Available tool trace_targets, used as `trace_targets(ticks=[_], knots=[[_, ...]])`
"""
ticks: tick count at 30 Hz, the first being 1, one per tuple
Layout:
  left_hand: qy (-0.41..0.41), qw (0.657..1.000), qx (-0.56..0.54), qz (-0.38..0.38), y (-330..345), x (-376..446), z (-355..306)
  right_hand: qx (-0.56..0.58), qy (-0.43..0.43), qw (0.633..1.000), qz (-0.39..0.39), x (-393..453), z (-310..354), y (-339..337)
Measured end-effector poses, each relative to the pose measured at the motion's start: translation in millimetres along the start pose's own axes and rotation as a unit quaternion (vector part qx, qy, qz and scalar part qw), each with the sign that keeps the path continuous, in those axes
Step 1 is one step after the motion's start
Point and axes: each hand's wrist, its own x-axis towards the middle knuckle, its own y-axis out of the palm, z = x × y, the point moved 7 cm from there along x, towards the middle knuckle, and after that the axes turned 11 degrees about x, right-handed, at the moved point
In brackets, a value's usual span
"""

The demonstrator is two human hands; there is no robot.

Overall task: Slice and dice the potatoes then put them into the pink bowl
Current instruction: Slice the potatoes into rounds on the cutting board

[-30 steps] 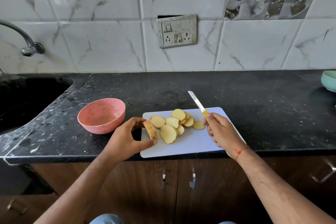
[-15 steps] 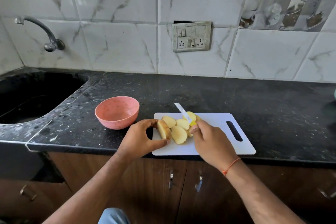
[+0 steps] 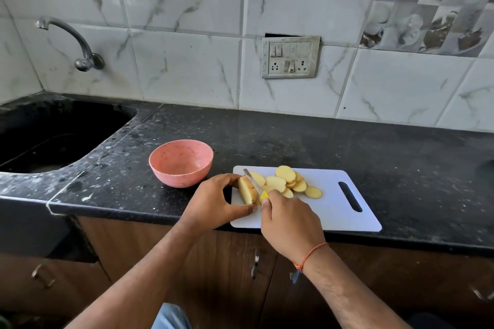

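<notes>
Black speckled stone countertop [image 3: 294, 136] runs under a wall of white marbled tiles and carries a white plastic cutting board [image 3: 331, 211] at its front edge. On the board's left end stands the uncut stub of a yellow potato [image 3: 247, 191], pinched between the thumb and curled fingers of the left hand [image 3: 216, 203]. Against its cut face lies the narrow steel blade of a yellow-handled knife [image 3: 254, 185], gripped by the right hand [image 3: 290, 224] with fingers wrapped round the handle. Just beyond the blade, a heap of pale round potato slices [image 3: 290, 181] overlaps on the board. An empty pink round bowl [image 3: 181, 162] sits on the counter just left of the board, with a dark sink [image 3: 53, 136] further left.
</notes>
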Motion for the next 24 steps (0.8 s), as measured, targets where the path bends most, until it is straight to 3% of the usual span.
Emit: trace_targets(ticks=[14, 20, 24], knots=[[-0.016, 0.998, -0.057, -0.020, -2, -2, 7, -0.028, -0.019, 0.999, 0.010, -3, 9, 3], [0.052, 0.994, -0.062, -0.072, -16, -10, -5, -0.008, -0.020, 1.000, 0.004, -6, 7, 5], [0.098, 0.991, -0.062, -0.067, -16, -14, -11, -0.007, -0.024, 1.000, -0.004, -6, 8, 5]])
